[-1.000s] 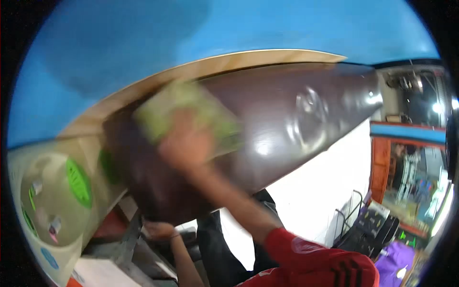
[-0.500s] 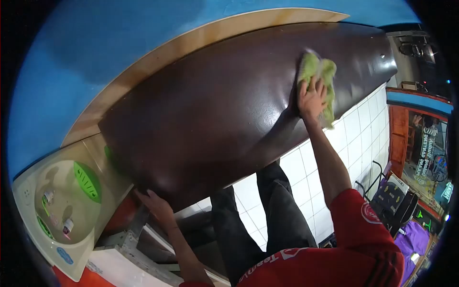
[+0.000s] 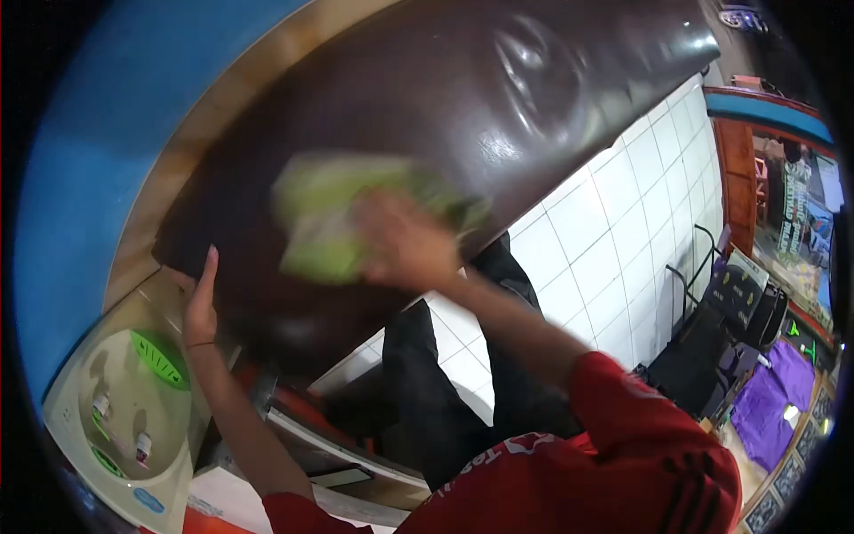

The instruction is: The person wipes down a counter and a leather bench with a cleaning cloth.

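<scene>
A green cloth (image 3: 325, 209), smeared by motion, lies under my right hand (image 3: 400, 238) over the left part of the dark brown padded surface (image 3: 418, 98). The fingers of that hand are blurred and seem to press on the cloth. At the near left corner of the padding is my left hand (image 3: 201, 298), its thumb and fingers apart, touching the edge and holding nothing that shows.
A beige basin (image 3: 116, 418) with a green slotted piece (image 3: 160, 360) and small bottles stands at the left. Beyond the padding rises a blue wall (image 3: 116, 142). White floor tiles (image 3: 614, 222), a black chair and a purple cloth (image 3: 774, 405) are at the right.
My right hand and the cloth have swept left across the padding. My left hand has moved up and left along its end. The view has shifted, and creases now show in the padding.
</scene>
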`<state>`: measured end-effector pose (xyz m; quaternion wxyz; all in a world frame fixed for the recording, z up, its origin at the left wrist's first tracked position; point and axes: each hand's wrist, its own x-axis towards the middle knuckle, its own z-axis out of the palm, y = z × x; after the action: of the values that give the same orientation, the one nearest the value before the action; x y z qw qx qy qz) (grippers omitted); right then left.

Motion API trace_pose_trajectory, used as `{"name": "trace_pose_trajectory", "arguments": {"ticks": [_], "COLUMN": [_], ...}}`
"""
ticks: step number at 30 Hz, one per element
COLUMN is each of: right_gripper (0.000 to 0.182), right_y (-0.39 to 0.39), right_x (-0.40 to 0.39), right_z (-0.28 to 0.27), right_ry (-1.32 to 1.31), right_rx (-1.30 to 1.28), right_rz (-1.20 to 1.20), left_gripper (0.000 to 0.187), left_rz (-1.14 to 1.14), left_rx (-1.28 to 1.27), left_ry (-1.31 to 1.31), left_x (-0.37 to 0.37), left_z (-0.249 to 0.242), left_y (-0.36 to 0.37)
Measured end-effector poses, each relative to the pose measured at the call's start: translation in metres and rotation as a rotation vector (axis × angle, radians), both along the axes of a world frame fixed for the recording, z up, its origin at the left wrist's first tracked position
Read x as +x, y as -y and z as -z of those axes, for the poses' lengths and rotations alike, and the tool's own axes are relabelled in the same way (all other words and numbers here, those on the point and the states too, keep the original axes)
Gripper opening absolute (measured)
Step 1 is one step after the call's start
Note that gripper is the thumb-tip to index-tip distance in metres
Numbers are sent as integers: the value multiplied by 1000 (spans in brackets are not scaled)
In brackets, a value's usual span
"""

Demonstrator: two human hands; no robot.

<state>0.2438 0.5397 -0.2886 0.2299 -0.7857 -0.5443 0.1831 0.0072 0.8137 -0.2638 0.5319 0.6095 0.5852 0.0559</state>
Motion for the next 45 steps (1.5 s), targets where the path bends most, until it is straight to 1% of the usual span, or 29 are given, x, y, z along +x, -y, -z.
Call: {"name": "trace_pose_trajectory", "arguments": {"ticks": [1, 3, 5, 6, 8, 10, 13, 15, 17, 18, 20, 21, 23, 24, 26, 28, 30, 31, 32, 33, 36, 37, 38, 39, 40, 41, 42, 44, 45], "right_gripper": [65, 55, 58, 62, 62, 60, 58, 62, 57, 62, 72, 72, 68, 59, 55, 55, 55, 53, 50, 47, 46, 47, 49, 51, 53, 58, 59, 58, 57], "right_y": [17, 50, 60, 54, 33, 14, 15, 11, 10, 46, 104, 128, 173, 169, 139, 106, 82, 74, 67, 64, 78, 82, 94, 106, 128, 144, 181, 215, 232], "right_x": [53, 139, 180, 161, 77, -34, -175, -226, -192, -153, -65, -5, 108, 156, 230, 247, 202, 165, 121, 73, -25, -17, 0, 18, 65, 131, 195, 324, 389], "right_z": [-10, 17, 19, 26, 14, 4, -3, 2, -27, 11, 88, 80, 83, 58, 52, 44, 17, 15, 20, 12, 41, 48, 52, 56, 71, 84, 87, 65, 53], "right_ry": [274, 488, 420, 457, 492, 356, 66, 824, 95, 648, 325, 467, 584, 381, 186, 259, 400, 411, 236, 192, -215, 34, 85, 137, -5, -654, 95, 455, 586], "right_rx": [-68, -25, -139, -153, -191, -216, -73, -537, -911, -416, 274, 173, 52, -118, 404, 320, 103, 66, 93, 18, 376, 346, 353, 362, 413, 388, 266, 140, 32], "right_rz": [77, 557, 1043, 1149, 917, 641, 0, -621, -703, -677, -521, -345, 110, 504, 1174, 1411, 1187, 941, 730, 476, -52, -199, -236, -272, -215, -439, -237, 175, 373], "left_gripper": [98, 93, 90, 90, 114, 106, 93, 82, 74, 74, 77, 79, 80, 81, 79, 85, 91, 94, 97, 100, 110, 113, 116, 137, 139, 141, 144, 148, 150], "left_rz": [-28, -89, -81, -76, -92, -72, -66, -135, -178, -156, -148, -144, -134, -128, -27, -26, -50, -58, -68, -69, -22, 18, 70, 157, 185, 206, 235, 257, 207], "left_rx": [-41, -118, -94, -95, 46, 8, -60, -108, -181, -193, -184, -186, -107, -83, -89, -50, 29, 76, 117, 159, 217, 221, 215, 224, 172, 121, 139, 159, 176], "left_ry": [-12, -43, -35, -42, -83, -22, 25, -1, -34, -15, 93, 132, 21, -9, 3, -66, -203, -320, -454, -615, -929, -936, -914, -811, -804, -791, -795, -813, -671], "left_x": [10, 14, 0, -7, -13, 2, 6, -7, -19, -23, -29, -31, -30, -30, -32, -27, -19, -11, 2, 22, 117, 159, 202, 251, 299, 343, 387, 411, 398], "left_z": [-10, -11, 6, 14, 24, 3, -2, 11, 22, 26, 34, 37, 34, 33, 33, 31, 27, 27, 24, 22, 23, 25, 23, 15, 7, 0, -4, 10, 37], "left_y": [3, 2, -5, -5, -6, 5, 6, 1, -6, -8, -10, -9, -7, -5, 1, 4, 11, 18, 27, 39, 73, 84, 97, 113, 128, 141, 154, 157, 147]}}
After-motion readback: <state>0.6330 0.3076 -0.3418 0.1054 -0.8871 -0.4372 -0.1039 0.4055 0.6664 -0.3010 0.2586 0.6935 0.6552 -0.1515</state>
